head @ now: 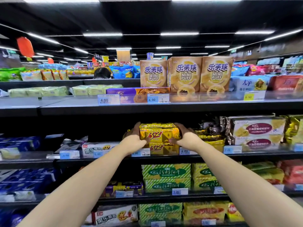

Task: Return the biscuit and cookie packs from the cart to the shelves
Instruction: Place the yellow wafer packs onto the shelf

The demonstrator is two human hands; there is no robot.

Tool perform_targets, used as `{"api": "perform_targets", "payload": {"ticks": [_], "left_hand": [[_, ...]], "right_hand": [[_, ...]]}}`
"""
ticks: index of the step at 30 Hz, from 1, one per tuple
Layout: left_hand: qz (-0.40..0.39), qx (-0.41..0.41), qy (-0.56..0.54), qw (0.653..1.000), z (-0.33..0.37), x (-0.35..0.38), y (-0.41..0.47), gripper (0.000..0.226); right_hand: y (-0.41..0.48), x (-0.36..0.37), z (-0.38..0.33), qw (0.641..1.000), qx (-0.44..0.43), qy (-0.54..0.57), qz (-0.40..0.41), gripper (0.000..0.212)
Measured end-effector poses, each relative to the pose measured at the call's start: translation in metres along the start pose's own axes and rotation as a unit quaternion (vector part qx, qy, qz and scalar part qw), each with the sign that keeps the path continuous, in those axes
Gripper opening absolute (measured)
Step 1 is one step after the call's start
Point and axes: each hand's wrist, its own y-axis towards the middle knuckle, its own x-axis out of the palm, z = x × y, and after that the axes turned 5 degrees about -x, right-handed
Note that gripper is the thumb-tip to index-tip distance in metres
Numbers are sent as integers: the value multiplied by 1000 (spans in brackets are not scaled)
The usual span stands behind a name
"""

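Note:
A gold-yellow "3+2" biscuit pack [159,132] sits on top of an identical pack [164,149] on the second shelf [213,155]. My left hand [134,136] grips its left end, fingers curled over the top. My right hand [185,135] grips its right end the same way. Both arms reach straight forward from the bottom of the view. The cart is out of sight.
Three tan "MINI PUFF" boxes [186,74] and a purple cookie box [137,94] stand on the shelf above. Gold and silver packs [255,131] lie to the right, a white fruit-biscuit pack [98,149] to the left. Green-striped packs [166,176] fill the shelf below.

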Motion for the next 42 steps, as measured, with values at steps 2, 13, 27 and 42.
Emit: {"api": "perform_targets", "payload": {"ticks": [2,13,27,42], "left_hand": [[-2,-7,-3,1000,3,2,2,99],[64,-21,55,996,-4,13,-3,103],[186,105,166,963,-56,28,-113,53],[-16,-64,287,956,-365,-68,-385,43]], "right_hand": [[-1,2,1,1000,-1,-5,4,102],[-20,12,8,995,-23,-62,74,100],[-102,66,-16,974,-60,-154,152,64],[-224,345,-277,955,-148,-205,-156,52]]}}
